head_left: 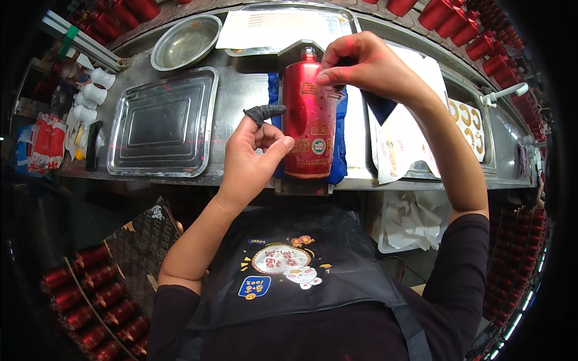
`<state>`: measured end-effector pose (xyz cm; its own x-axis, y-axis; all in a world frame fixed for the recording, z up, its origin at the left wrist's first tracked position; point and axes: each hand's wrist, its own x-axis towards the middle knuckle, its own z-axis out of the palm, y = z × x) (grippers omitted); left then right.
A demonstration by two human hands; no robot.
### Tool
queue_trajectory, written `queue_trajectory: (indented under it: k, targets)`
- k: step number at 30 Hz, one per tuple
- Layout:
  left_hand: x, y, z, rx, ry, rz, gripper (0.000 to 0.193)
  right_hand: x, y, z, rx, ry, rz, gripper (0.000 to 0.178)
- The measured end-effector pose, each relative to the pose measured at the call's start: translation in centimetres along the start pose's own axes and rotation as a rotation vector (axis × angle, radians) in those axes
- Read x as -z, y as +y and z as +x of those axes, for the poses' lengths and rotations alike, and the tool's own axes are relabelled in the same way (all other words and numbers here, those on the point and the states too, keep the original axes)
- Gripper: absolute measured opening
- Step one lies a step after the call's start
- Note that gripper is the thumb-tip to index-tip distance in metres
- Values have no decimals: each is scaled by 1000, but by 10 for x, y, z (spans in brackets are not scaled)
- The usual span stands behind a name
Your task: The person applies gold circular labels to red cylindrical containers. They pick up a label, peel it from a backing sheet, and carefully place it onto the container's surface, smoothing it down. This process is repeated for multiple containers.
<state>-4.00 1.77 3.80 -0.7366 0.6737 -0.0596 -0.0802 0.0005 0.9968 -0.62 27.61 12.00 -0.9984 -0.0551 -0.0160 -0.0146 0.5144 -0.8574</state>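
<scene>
A glossy red bottle (pixel 306 123) with gold lettering and a small round white-and-green mark lies on a blue cloth (pixel 341 129), neck pointing away from me. My left hand (pixel 250 153) is at its left side. The index finger, in a dark grey finger cover (pixel 265 112), stretches to the bottle; the thumb rests by its lower left edge, the other fingers curled. Over the bottle's upper right my right hand (pixel 367 66) pinches thumb and finger at a gold-lettered decal (pixel 319 89). A dark blue flat piece (pixel 380 108) juts out below that palm, its grip hidden.
A metal tray (pixel 162 123) lies left, a metal bowl (pixel 185 43) behind it. White sheets (pixel 397 141) lie right, beside a sheet of gold curved decals (pixel 466 123). White paper fills a bin (pixel 409 225) below. Red bottles (pixel 96 277) stand in rows around.
</scene>
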Motion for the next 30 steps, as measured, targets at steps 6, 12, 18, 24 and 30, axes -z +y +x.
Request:
queue_trajectory:
  k: [6,12,18,24,30]
  targets:
    - [10,-12,2,-2,-21,-40,38,-18,47,-1,-6,450,-297,18]
    - [24,-22,10,-86,63,160,60,-73,35,-75,-335,472,-95,64]
    - [18,-40,26,-301,-240,311,89,-110,42,-97,-71,351,-343,72]
    - [15,-42,18,-324,-239,213,86,-99,33,-93,-35,281,-239,79]
    - [17,-28,11,-521,-262,450,78,-89,27,-93,-116,293,-290,86]
